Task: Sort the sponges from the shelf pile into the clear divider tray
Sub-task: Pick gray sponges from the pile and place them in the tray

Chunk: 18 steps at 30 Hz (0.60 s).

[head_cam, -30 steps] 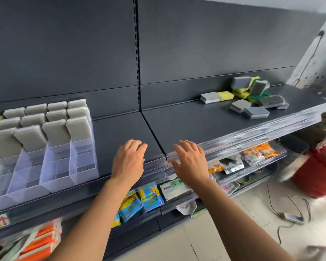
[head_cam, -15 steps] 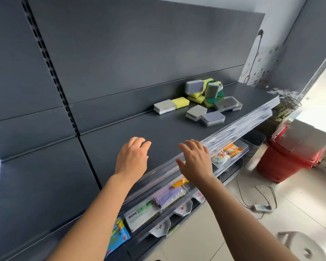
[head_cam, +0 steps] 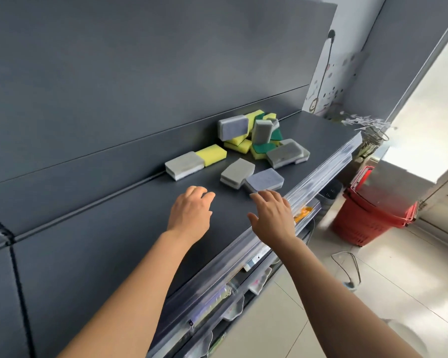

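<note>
A pile of sponges (head_cam: 254, 135), grey, yellow and green, lies at the back of the dark shelf (head_cam: 130, 228). Apart from the pile lie a grey sponge (head_cam: 184, 165) beside a yellow sponge (head_cam: 211, 155), a curved grey sponge (head_cam: 237, 171) and a bluish-grey sponge (head_cam: 264, 180). My left hand (head_cam: 190, 214) hovers over the shelf with relaxed fingers, holding nothing. My right hand (head_cam: 273, 215) is spread open, its fingertips just short of the bluish-grey sponge. The clear divider tray is out of view.
A clear plastic strip (head_cam: 318, 174) runs along the shelf's front edge. Lower shelves (head_cam: 233, 301) hold packaged goods. Stacked red baskets (head_cam: 373, 210) stand on the tiled floor at the right, with a cable (head_cam: 347, 264) nearby.
The view has swung right, from the divider tray to the sponge pile. Both hands have moved along the shelf toward the loose sponges, still holding nothing.
</note>
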Available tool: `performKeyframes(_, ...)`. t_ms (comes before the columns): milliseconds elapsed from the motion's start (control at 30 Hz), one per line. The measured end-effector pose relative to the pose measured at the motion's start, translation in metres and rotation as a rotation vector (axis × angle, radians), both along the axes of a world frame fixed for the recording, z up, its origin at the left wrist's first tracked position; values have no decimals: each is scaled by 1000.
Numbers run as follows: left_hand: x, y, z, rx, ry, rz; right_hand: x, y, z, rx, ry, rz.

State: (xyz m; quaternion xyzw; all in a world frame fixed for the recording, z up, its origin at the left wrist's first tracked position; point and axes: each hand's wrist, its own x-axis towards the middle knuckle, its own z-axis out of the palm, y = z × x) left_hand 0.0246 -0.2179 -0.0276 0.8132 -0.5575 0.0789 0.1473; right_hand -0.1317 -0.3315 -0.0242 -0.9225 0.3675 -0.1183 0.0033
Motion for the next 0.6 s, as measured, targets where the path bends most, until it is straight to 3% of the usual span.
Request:
performKeyframes(167, 5, -56, -5, 80, 19, 62, 12, -54, -4, 45, 42, 51)
performKeyframes(367, 7, -118, -11, 111, 187, 264, 26, -116, -13, 105, 120, 231)
performKeyframes(500, 7, -147, -18, 171, 284, 436, 35, -146, -18, 69, 88, 331)
performKeyframes(600, 4, -157, -22, 88, 372, 523, 40, -159, -19, 46, 36, 399)
